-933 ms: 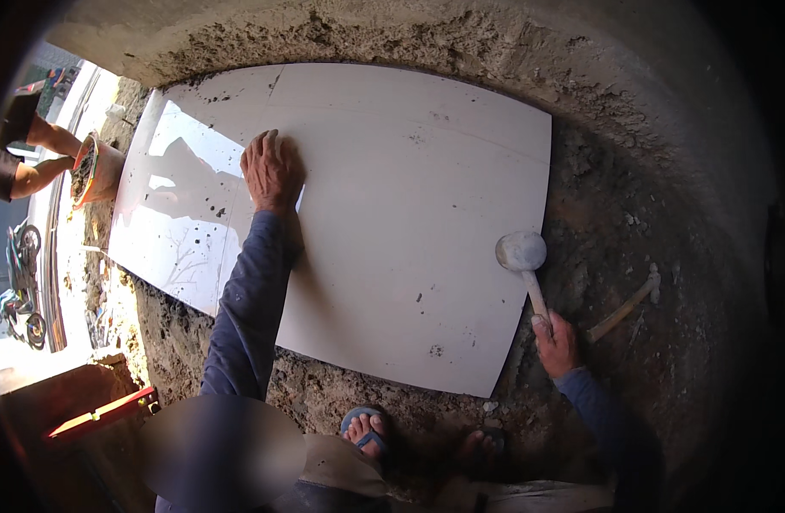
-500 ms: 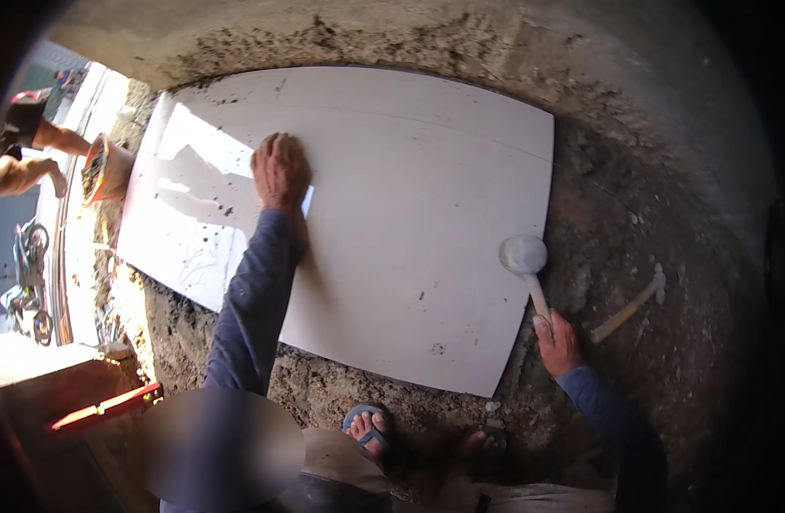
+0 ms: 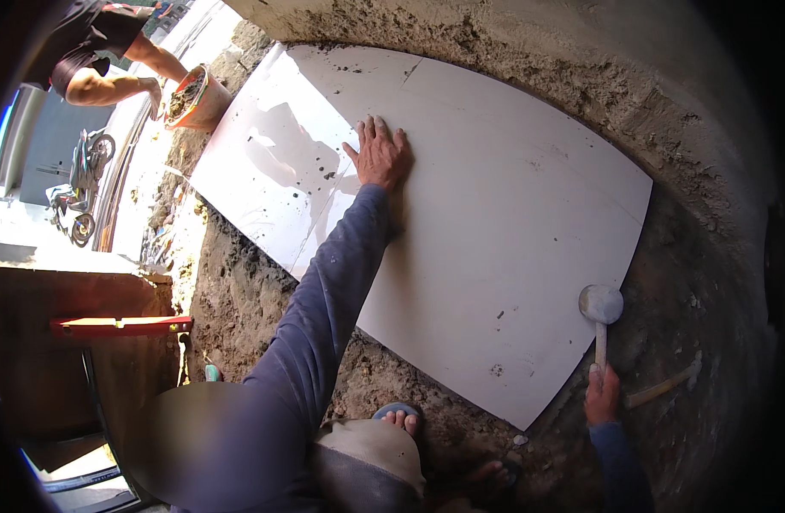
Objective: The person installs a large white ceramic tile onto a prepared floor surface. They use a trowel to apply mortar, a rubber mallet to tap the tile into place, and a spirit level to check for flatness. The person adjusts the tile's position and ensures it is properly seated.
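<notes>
Wide white tiles [image 3: 495, 214] lie before you on rough soil. Past their left end stands an orange bucket [image 3: 213, 101] with dark mix inside. A wooden-handled tool [image 3: 662, 385] rests on the ground at your right. The pale-headed mallet [image 3: 601, 303] has its head over the tiles' right edge; contact cannot be told. Your left hand [image 3: 382, 158] lies on the tiles, fingers spread, gripping nothing; your right hand [image 3: 602, 395] has its fingers wrapped round the mallet's handle. Dark crumbs [image 3: 328, 175] dot the tiles.
</notes>
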Demonstrator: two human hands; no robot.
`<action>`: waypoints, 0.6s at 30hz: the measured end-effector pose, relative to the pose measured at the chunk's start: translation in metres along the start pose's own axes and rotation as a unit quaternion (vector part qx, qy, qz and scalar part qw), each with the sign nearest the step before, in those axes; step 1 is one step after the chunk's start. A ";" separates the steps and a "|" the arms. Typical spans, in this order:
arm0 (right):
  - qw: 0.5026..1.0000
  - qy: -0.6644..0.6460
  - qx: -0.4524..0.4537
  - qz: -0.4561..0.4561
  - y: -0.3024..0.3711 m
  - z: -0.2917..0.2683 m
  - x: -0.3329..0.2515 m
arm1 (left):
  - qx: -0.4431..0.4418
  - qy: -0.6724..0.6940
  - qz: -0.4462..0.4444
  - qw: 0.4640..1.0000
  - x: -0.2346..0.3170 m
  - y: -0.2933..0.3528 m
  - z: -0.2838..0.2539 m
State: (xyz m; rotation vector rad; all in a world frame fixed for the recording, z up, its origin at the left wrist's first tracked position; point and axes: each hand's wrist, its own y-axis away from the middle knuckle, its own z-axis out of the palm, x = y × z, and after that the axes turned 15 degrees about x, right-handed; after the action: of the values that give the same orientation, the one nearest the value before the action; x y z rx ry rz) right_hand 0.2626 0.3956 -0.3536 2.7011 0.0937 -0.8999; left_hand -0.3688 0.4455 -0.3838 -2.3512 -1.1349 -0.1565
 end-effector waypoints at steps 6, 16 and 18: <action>0.998 -0.050 0.016 -0.034 -0.001 0.000 -0.002 | 0.025 0.018 0.010 0.999 -0.006 -0.001 0.006; 0.993 -0.039 0.075 -0.088 -0.005 0.015 0.048 | -0.012 0.027 -0.038 0.999 -0.017 -0.025 0.003; 0.997 -0.022 0.029 -0.070 -0.008 0.011 0.030 | 0.028 0.015 -0.103 0.994 -0.044 -0.064 -0.007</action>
State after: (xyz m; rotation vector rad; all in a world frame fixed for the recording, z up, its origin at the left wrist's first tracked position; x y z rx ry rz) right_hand 0.2792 0.3991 -0.3816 2.7539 0.2529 -1.0175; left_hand -0.4448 0.4441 -0.3656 -2.1717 -1.3482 -0.2298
